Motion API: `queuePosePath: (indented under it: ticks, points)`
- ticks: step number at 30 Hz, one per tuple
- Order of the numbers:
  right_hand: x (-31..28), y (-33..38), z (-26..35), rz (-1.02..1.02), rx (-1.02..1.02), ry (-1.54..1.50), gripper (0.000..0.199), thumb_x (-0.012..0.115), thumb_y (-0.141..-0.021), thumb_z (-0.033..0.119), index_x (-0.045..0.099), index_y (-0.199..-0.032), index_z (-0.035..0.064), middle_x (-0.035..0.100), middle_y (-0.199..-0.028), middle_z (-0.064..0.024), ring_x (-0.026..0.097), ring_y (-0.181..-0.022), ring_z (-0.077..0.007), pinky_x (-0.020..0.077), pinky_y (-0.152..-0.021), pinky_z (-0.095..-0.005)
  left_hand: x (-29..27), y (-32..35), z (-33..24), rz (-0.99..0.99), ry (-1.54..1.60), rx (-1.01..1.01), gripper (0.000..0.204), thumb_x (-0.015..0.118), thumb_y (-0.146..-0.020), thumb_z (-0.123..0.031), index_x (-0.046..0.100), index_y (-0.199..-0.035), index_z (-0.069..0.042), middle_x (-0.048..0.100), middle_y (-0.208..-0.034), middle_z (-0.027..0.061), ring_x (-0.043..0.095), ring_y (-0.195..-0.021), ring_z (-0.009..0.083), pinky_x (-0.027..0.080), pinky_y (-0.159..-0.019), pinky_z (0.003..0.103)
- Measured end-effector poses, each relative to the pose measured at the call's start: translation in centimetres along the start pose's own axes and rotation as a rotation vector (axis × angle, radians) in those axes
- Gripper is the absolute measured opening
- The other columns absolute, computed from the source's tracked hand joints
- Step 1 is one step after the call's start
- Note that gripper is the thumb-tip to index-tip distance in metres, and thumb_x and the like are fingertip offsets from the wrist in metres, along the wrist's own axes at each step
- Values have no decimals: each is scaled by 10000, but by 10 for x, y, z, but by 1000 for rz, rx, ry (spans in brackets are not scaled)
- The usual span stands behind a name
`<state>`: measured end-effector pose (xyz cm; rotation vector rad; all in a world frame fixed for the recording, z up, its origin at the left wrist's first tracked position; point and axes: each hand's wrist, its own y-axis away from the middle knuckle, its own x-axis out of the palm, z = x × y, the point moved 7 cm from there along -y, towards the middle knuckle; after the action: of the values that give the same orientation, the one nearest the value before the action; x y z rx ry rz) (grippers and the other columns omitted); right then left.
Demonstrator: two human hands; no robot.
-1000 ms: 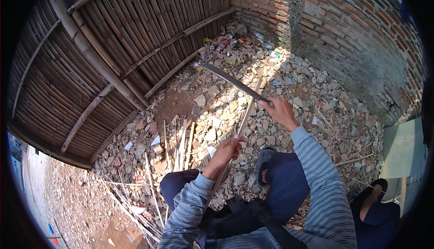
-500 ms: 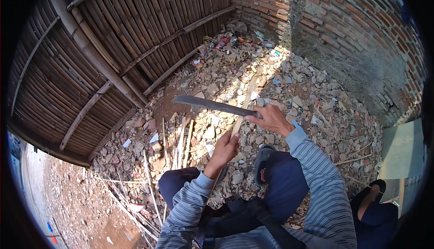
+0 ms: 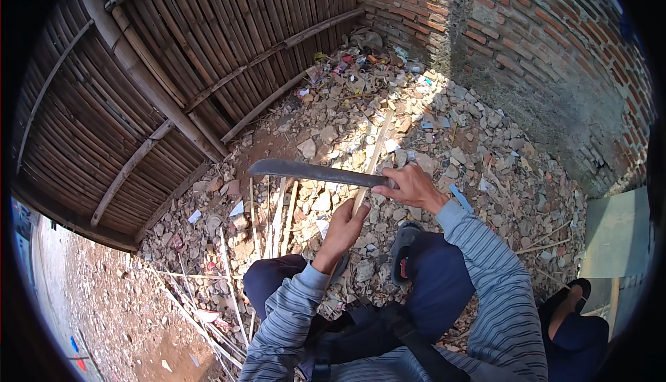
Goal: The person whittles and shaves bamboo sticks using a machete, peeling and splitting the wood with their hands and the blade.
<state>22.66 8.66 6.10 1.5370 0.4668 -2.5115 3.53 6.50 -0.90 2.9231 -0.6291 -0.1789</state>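
My right hand [image 3: 412, 188] is closed around the handle of a machete [image 3: 312, 171]. Its dark, broad blade points left, nearly level, and crosses over a pale bamboo strip [image 3: 378, 145] close to the handle. My left hand [image 3: 343, 231] grips that strip below the blade, with the thumb along it. The strip slants up and away from me over the rubble. Whether the blade's edge touches the strip, I cannot tell.
Several loose bamboo strips [image 3: 278, 219] lie on the stony rubble [image 3: 485, 195] left of my hands. A bamboo wall [image 3: 243, 28] rises at the left, a brick wall [image 3: 548, 49] at the right. Another person's foot [image 3: 570, 306] shows at the lower right.
The machete has shifted slightly left and turned a little, so its tip sits lower. My right hand moved slightly left and down with it. My left hand still grips the strip.
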Motion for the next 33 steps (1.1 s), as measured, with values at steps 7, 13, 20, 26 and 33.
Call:
queuePosePath:
  ticks: [7,13,20,26,33]
  points:
    - [13,2,2,47,-41,-24,688,588,-966,729,741,-957,58,552,-506,-139,617,-484,-337,496,-547,-488,-4,3,-16,-85,-249,127,366,821,-942,-272,593,-847,-1,507,-698,-16,461,-641,74,387,-546,303]
    - [20,-2,0,28,-25,-44,735,549,-968,757,744,-955,48,533,-497,-135,620,-499,-345,491,-551,-490,-10,3,-18,-160,-339,140,342,809,-910,-237,590,-884,25,620,-711,146,615,-613,280,495,-604,420]
    - [16,-3,-6,-58,-69,31,746,537,-958,778,745,-941,62,560,-516,-139,644,-531,-365,507,-568,-504,-9,6,-23,-136,-383,148,285,815,-870,-144,577,-887,13,634,-717,170,645,-633,320,511,-622,435]
    - [12,-6,-3,-46,-94,74,652,587,-970,712,731,-1011,78,630,-567,-150,675,-582,-388,508,-580,-495,-15,7,-17,-140,-380,128,280,809,-863,-138,570,-887,6,632,-713,171,642,-635,328,510,-623,435]
    - [11,-6,-19,-73,-40,-26,747,536,-950,791,705,-893,66,569,-519,-145,642,-533,-376,508,-562,-500,-14,8,-20,-126,-386,126,274,801,-857,-138,565,-888,-3,624,-715,169,638,-652,338,507,-632,439]
